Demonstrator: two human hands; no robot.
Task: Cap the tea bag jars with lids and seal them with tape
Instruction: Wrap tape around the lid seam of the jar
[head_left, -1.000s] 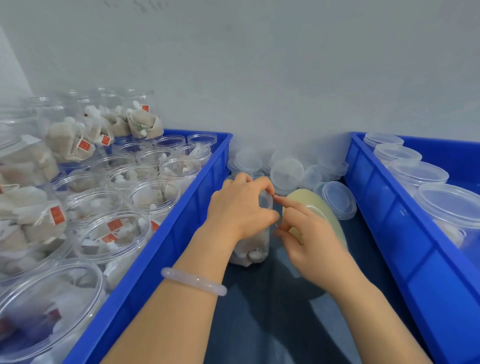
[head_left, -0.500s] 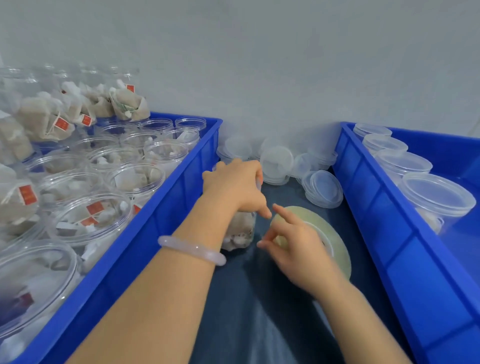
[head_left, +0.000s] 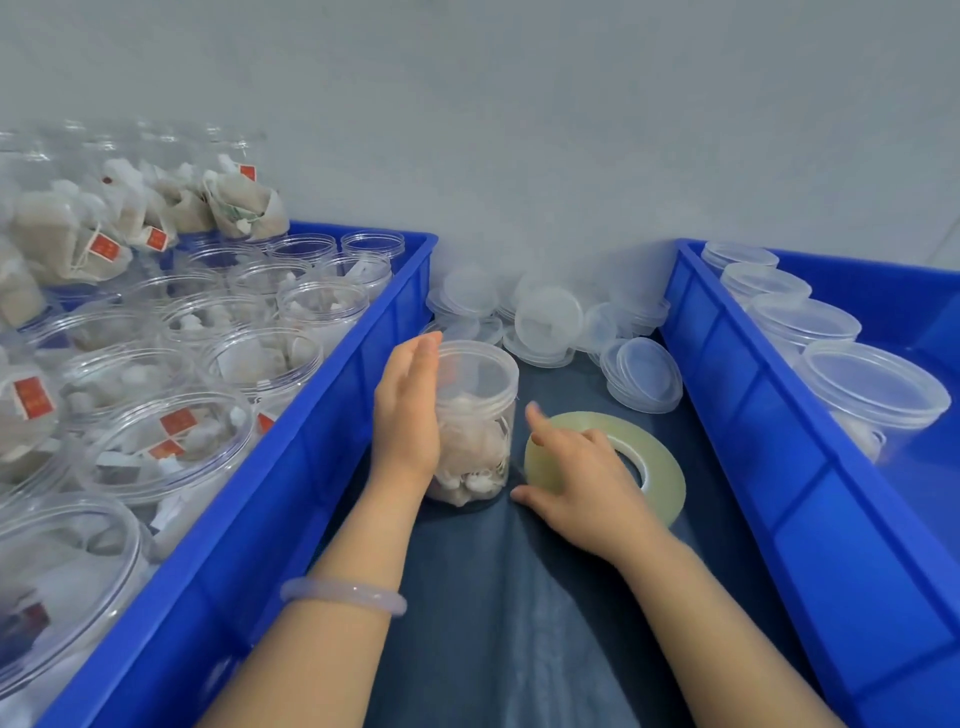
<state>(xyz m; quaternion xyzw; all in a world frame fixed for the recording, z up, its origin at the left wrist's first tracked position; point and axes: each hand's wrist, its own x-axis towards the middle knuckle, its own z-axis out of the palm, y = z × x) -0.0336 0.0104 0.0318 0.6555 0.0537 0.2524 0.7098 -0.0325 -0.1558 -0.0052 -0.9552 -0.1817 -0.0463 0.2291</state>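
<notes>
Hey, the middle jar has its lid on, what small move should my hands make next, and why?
Probably peel a tape end off the roll with the right hand and bring it to the rim of the lid. The jar is capped, the left hand lies flat against its side, and the right hand rests on the roll beside it.

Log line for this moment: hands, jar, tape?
left hand: flat against tea bag jar | right hand: on tape roll, grip unclear | jar: upright, lid on | seal: not discernible
</notes>
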